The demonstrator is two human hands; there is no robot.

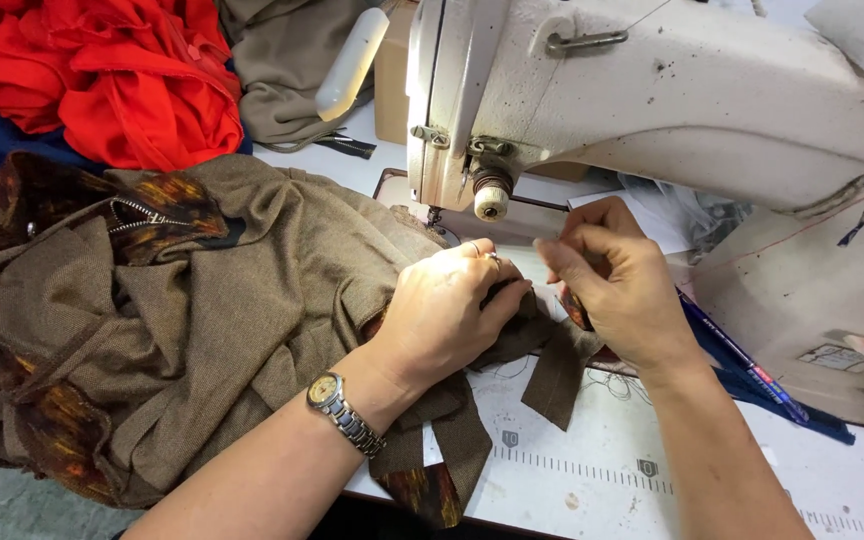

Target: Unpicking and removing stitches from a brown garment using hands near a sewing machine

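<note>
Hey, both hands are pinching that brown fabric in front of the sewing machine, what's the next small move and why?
Probably slide the pinched edge of the brown fabric back under the needle. The left hand and right hand grip it together just in front of the sewing machine, and the held part lies short of the needle, not beneath it.

small pale label point(836, 357), sewing machine base point(802, 300)

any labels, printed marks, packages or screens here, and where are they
No screens.
Ruler strip: printed along the white table's front edge, dark tick marks with small dark number badges.
Plate label: small pale rectangle low on the sewing machine base, at right.
Cardboard box: brown, behind the machine head, mostly hidden.
Blue strip: long, printed, beside the right hand.
</note>
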